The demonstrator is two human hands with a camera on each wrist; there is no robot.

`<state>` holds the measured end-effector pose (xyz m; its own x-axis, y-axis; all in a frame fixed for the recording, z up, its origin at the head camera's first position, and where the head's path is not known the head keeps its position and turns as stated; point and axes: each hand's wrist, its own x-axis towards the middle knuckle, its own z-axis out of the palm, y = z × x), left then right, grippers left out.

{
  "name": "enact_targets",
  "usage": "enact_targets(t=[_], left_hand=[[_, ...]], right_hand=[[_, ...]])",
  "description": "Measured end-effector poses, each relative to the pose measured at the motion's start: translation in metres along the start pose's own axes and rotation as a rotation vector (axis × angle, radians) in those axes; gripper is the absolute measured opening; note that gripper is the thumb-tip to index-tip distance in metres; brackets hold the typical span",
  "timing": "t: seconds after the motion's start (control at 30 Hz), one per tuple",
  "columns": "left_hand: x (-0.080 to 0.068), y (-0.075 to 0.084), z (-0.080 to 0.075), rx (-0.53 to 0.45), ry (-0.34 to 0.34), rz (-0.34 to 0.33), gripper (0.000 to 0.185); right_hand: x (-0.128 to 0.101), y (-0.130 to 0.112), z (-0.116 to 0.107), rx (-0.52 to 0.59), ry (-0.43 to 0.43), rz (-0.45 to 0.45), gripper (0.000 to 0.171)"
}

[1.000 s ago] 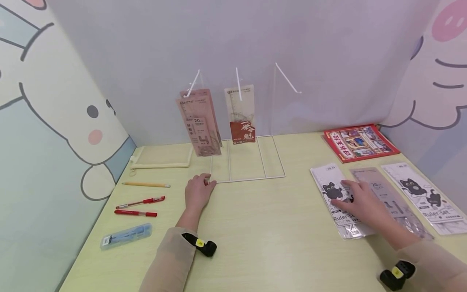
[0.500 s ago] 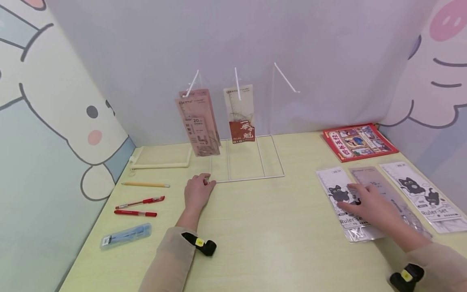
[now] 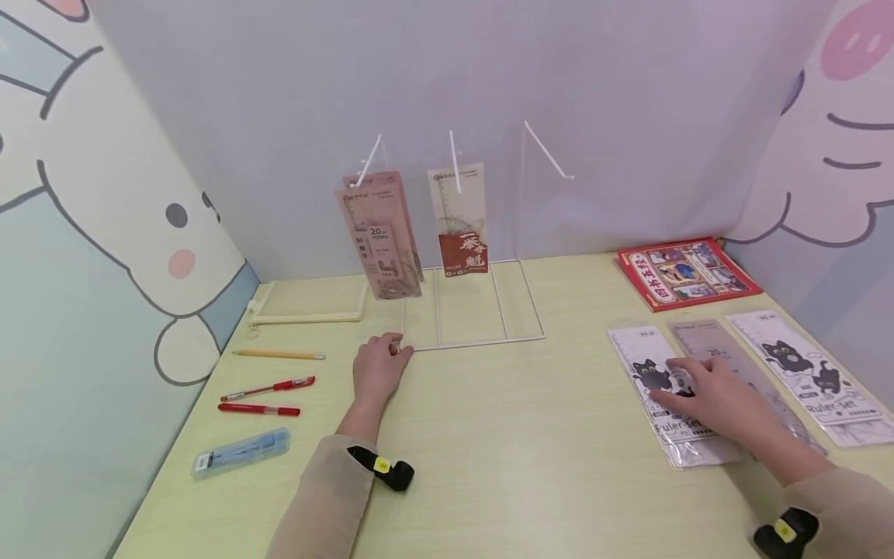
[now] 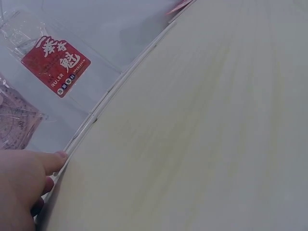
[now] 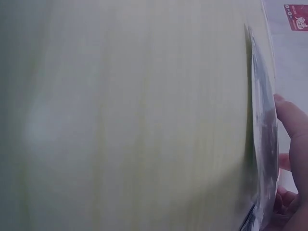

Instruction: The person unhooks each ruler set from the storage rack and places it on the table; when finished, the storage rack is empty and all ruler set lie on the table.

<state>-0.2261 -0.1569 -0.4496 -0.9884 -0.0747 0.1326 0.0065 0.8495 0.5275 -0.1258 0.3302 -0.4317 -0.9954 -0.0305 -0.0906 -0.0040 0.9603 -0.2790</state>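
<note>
I am resting my right hand (image 3: 722, 400) flat on the cat ruler-set packet (image 3: 670, 396) lying nearest me on the right of the counter (image 3: 517, 458), my fingers (image 3: 687, 373) stretched out and pressing its clear sleeve rather than curling round it; in the right wrist view the packet's edge (image 5: 262, 144) is lying just beside my fingertips. Touching that packet on its right side, a grey 20 cm ruler pack (image 3: 726, 361) is lying partly under my hand, and beyond it a second cat ruler-set packet (image 3: 803, 369) is lying flat. My left hand (image 3: 379, 369) is sitting on the counter further left, fingers loosely bent, fingertips touching the front corner of the white wire rack (image 3: 475, 339); I am not gripping it. Left of that hand two red pens (image 3: 265, 396), a pencil (image 3: 279, 354) and a blue case (image 3: 240, 452) are lying. Further back, pink ruler packs (image 3: 382, 233) and a red-labelled pack (image 3: 461, 221) are hanging from the rack's hooks, and a red booklet (image 3: 687, 272) is lying at the far right.
</note>
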Motion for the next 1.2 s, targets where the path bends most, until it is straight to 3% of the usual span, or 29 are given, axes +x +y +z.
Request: enact_targets(t=[0.2, 0.37, 0.7, 0.9, 1.2], left_hand=[[-0.001, -0.002, 0.000, 0.000, 0.003, 0.003, 0.040], [-0.001, -0.003, 0.000, 0.008, -0.002, -0.016, 0.040], [0.000, -0.001, 0.000, -0.007, -0.002, -0.009, 0.039], [0.000, 0.000, 0.001, -0.010, 0.002, -0.011, 0.038], [-0.001, 0.000, 0.000, -0.009, 0.005, 0.000, 0.038]], right_hand=[[0.006, -0.009, -0.008, -0.001, 0.041, -0.015, 0.096], [0.028, -0.035, -0.016, -0.025, 0.076, -0.093, 0.090], [0.095, -0.116, -0.008, 0.254, 0.095, -0.401, 0.072], [0.131, -0.158, -0.015, 0.311, 0.040, -0.413, 0.077], [0.163, -0.202, -0.035, 0.414, 0.101, -0.423, 0.078]])
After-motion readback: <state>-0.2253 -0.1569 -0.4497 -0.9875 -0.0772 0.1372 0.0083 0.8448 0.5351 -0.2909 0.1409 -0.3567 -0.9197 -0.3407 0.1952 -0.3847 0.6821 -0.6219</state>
